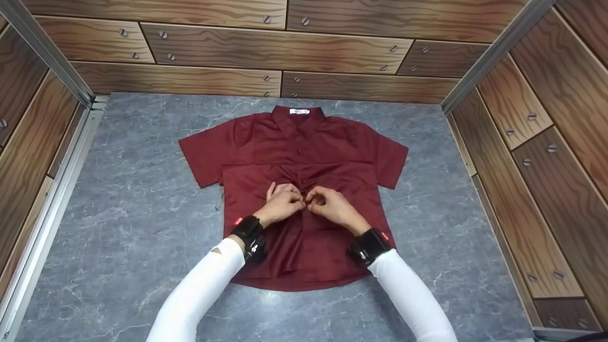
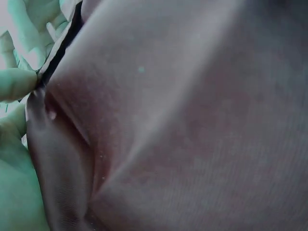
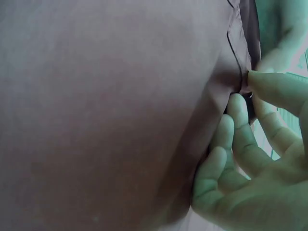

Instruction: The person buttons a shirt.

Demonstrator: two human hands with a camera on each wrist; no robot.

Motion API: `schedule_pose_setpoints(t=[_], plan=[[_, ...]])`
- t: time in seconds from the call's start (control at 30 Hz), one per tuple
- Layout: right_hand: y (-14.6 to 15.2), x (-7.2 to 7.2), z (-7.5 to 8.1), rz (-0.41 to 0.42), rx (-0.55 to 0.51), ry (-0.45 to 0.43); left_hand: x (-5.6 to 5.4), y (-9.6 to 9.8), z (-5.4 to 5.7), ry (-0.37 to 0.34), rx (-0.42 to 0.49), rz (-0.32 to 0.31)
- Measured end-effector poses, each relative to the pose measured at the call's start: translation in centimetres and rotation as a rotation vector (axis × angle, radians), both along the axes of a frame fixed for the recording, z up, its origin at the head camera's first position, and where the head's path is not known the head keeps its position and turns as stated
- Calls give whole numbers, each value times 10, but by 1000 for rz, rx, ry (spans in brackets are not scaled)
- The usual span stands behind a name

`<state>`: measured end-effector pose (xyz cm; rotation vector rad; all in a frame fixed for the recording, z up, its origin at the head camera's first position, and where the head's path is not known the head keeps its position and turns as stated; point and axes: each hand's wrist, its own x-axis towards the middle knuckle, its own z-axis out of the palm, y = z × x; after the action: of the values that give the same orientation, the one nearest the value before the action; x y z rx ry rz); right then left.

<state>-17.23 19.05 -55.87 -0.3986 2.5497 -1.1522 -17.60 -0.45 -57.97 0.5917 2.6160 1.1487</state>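
Note:
A dark red short-sleeved button-up shirt (image 1: 266, 147) lies front side up, its collar at the far end and hem toward me. Over the middle of its front, my left hand (image 1: 284, 200) pinches the front opening's edge. Close beside it, fingertips nearly meeting, my right hand (image 1: 335, 206) pinches the same front strip. In the right wrist view, the right thumb and forefinger grip the stitched edge (image 3: 236, 55), the other fingers curled against the cloth. The left wrist view shows the left fingers (image 2: 17, 85) at a lifted fold of the shirt (image 2: 144, 134).
The shirt rests on a grey marbled tabletop (image 1: 133, 199). Wood-patterned panels stand at the back (image 1: 266, 45), left and right (image 1: 546, 156), with metal rails (image 1: 52, 52) at the corners. A white label (image 1: 299, 111) shows inside the collar. Black cameras sit on both wrists.

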Motion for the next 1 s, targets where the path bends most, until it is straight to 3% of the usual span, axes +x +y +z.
schedule_pose_setpoints(t=[0.13,0.27,0.6,0.8,1.0], plan=[[2,-1,-2,-41,10,-27,-1,-1,-2,-14,31,24],[1,-1,-3,-58,54,5,-1,-1,-2,-31,63,37],[0,-3,-3,-48,92,57,-3,-4,1,-41,66,-23],[0,-3,-1,-41,113,46,-5,-4,2,-105,75,-31],[0,-3,0,-37,100,10,-5,-5,0,-71,58,-60]])
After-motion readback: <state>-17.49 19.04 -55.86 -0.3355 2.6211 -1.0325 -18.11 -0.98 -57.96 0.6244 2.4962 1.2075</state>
